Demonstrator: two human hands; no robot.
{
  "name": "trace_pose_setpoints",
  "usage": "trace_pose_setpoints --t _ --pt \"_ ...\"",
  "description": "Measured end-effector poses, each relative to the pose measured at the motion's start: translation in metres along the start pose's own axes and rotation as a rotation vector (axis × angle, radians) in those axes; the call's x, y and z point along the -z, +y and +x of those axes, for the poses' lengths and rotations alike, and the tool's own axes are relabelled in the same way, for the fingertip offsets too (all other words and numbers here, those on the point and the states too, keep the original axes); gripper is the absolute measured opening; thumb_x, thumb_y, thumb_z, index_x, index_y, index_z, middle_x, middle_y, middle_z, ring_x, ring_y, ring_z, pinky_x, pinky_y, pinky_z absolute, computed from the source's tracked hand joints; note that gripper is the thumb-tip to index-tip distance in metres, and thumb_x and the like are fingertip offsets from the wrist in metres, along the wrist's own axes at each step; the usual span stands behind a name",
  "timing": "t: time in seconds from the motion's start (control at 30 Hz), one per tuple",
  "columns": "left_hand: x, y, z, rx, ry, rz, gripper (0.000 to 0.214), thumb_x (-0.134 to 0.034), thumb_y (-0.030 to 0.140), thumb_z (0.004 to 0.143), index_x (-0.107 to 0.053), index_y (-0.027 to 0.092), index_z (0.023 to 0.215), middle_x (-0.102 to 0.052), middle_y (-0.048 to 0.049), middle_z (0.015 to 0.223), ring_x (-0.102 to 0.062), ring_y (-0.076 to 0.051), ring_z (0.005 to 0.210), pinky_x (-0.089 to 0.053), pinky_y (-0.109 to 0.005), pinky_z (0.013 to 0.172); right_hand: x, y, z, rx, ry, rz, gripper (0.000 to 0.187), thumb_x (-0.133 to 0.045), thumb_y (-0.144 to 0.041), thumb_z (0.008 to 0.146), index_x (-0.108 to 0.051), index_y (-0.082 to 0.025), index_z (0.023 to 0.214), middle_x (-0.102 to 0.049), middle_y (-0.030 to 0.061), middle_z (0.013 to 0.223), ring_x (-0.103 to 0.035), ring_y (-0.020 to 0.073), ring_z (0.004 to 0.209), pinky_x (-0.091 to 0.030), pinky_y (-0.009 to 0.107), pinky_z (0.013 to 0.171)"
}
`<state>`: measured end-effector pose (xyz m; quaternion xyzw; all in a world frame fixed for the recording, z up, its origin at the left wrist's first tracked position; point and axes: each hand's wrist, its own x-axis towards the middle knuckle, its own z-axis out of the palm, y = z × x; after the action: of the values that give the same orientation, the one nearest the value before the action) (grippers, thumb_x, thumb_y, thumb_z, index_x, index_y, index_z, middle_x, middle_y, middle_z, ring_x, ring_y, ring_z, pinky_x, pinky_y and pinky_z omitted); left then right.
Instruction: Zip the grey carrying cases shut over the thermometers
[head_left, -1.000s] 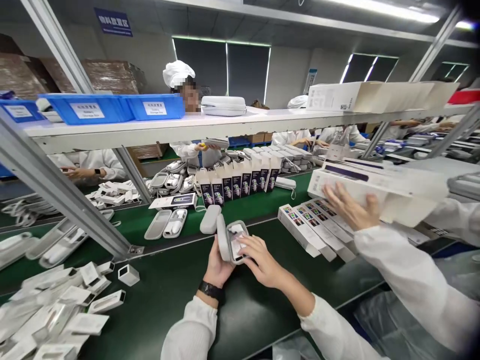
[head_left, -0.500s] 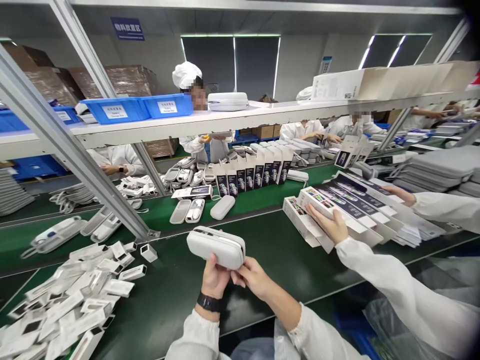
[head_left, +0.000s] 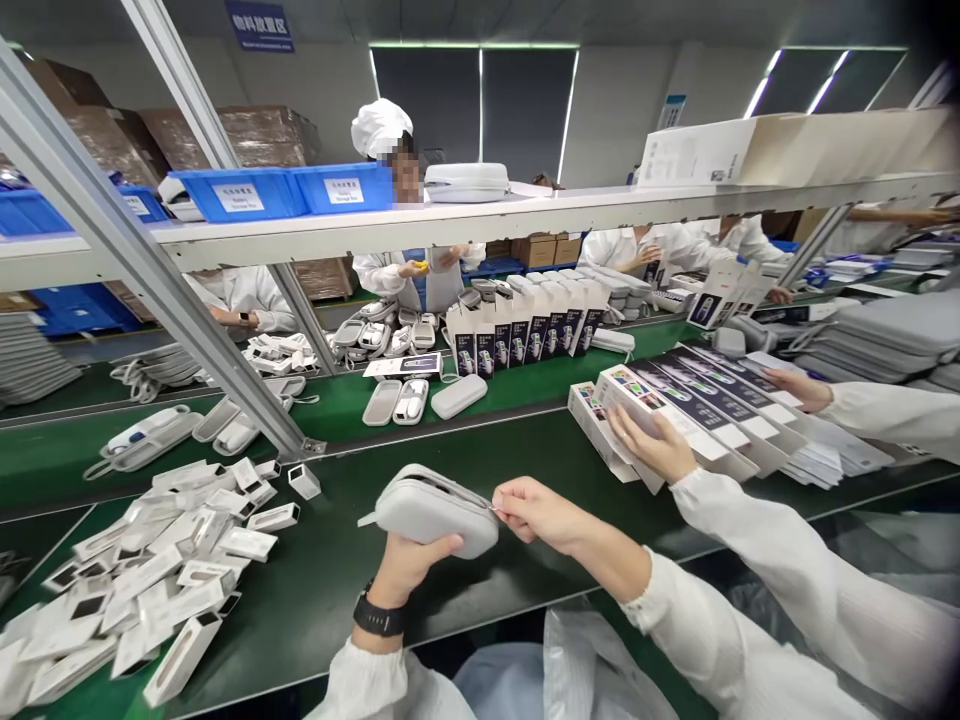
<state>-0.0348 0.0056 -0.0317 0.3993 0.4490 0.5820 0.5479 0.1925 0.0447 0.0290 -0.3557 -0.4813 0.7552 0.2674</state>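
Observation:
A light grey zip case (head_left: 435,518) is held above the dark green bench, its zip seam partly parted along the top. My left hand (head_left: 411,568), with a black watch at the wrist, grips the case from below, thumb across its near side. At the case's right end, my right hand (head_left: 541,515) is closed in a pinch on what looks like the zipper pull (head_left: 495,506). The case's contents are hidden. A small strap sticks out at its left end.
Many small white boxes (head_left: 161,570) lie heaped at left. On the right, a co-worker's hands (head_left: 652,445) touch a row of printed cartons (head_left: 697,405). Further cases (head_left: 459,396) lie beyond the bench, under a shelf (head_left: 465,225) on metal posts (head_left: 217,340).
My right hand has moved from beneath the case to its right end and now pinches there. The case has tilted, and my left hand has shifted left along it. The view has shifted slightly.

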Motion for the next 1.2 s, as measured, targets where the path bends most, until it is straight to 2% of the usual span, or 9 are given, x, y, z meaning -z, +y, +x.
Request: trace_pose_setpoints --t 0.13,0.27,0.43,0.57,0.7,0.8,1.0,1.1,1.2 --pt "-0.019 0.012 -0.012 -0.047 -0.212 0.291 0.061 -0.093 0.015 0.050 -0.075 0.020 0.108 -0.074 -0.0123 0.109 -0.063 -0.041 0.113 -0.042 -0.053 0.108 0.001 -0.015 -0.005 0.048 -0.018 0.001 0.039 -0.070 -0.048 0.082 -0.050 -0.019 0.065 -0.029 -0.0113 0.050 -0.016 0.0043 0.044 -0.011 0.022 0.043" --pt "-0.029 0.029 -0.019 -0.039 -0.245 0.412 0.069 -0.090 0.017 0.053 -0.070 0.026 0.119 -0.073 -0.0091 0.108 -0.067 -0.036 0.099 -0.049 -0.045 0.094 0.005 -0.029 -0.009 0.044 0.055 -0.133 0.036 -0.061 -0.044 0.087 -0.047 -0.020 0.064 -0.029 -0.0100 0.049 -0.018 0.0059 0.043 -0.011 0.023 0.044" --pt "-0.026 0.039 -0.016 -0.034 -0.309 0.560 0.059 -0.089 0.010 0.040 -0.076 0.031 0.094 -0.072 -0.0044 0.080 -0.068 -0.035 0.079 -0.049 -0.041 0.083 -0.012 -0.036 -0.016 0.291 -0.038 -0.751 0.031 -0.054 -0.024 0.088 -0.047 -0.019 0.058 -0.044 -0.0036 0.055 -0.033 0.0092 0.051 -0.023 0.027 0.052" --pt "-0.012 0.038 0.000 -0.081 -0.344 0.681 0.046 -0.093 0.016 0.034 -0.074 0.030 0.074 -0.072 -0.0041 0.074 -0.069 -0.038 0.084 -0.050 -0.043 0.086 -0.015 -0.031 -0.004 0.456 0.072 -1.012 0.029 -0.053 -0.023 0.092 -0.054 -0.019 0.063 -0.052 -0.0022 0.059 -0.038 0.0107 0.054 -0.026 0.027 0.056" --pt "0.018 0.041 0.054 0.104 -0.029 0.480 0.051 -0.095 0.028 0.045 -0.075 0.022 0.091 -0.077 -0.0082 0.089 -0.071 -0.036 0.088 -0.056 -0.046 0.083 0.021 -0.016 0.048 0.393 0.358 -0.897 0.028 -0.044 -0.031 0.099 -0.062 -0.019 0.081 -0.057 -0.0013 0.066 -0.050 0.0128 0.058 -0.037 0.023 0.056" --pt "0.042 0.048 0.126 0.129 0.262 0.384 0.044 -0.083 0.041 0.074 -0.070 0.013 0.105 -0.076 -0.0144 0.098 -0.072 -0.031 0.089 -0.059 -0.043 0.078 0.042 -0.008 0.111 0.399 0.482 -0.994 0.013 -0.057 -0.025 0.093 -0.066 -0.019 0.100 -0.064 0.0012 0.082 -0.057 0.0148 0.068 -0.045 0.026 0.068" --pt "0.071 0.067 0.254 0.148 0.636 0.443 0.037 -0.063 0.038 0.095 -0.060 0.017 0.126 -0.064 -0.0101 0.125 -0.066 -0.024 0.105 -0.057 -0.046 0.088 0.017 -0.012 0.237 0.435 0.553 -1.130 0.043 -0.071 -0.026 0.084 -0.064 -0.019 0.126 -0.050 0.0184 0.140 -0.045 0.0349 0.128 -0.035 0.047 0.106" --pt "0.075 0.065 0.270 0.106 0.749 0.488 0.042 -0.065 0.035 0.093 -0.057 0.019 0.131 -0.057 -0.0112 0.137 -0.059 -0.029 0.118 -0.052 -0.052 0.096 0.004 -0.017 0.275 0.459 0.519 -1.176 0.033 -0.077 -0.020 0.077 -0.072 -0.016 0.109 -0.049 0.0183 0.144 -0.037 0.0390 0.136 -0.025 0.051 0.112" --pt "0.071 0.047 0.253 0.033 0.745 0.458 0.046 -0.064 0.035 0.093 -0.053 0.020 0.135 -0.051 -0.0123 0.144 -0.055 -0.031 0.124 -0.048 -0.055 0.101 0.006 -0.019 0.291 0.479 0.489 -1.167 0.010 -0.073 -0.014 0.076 -0.072 -0.013 0.087 -0.066 0.0168 0.117 -0.050 0.0370 0.123 -0.029 0.050 0.109"
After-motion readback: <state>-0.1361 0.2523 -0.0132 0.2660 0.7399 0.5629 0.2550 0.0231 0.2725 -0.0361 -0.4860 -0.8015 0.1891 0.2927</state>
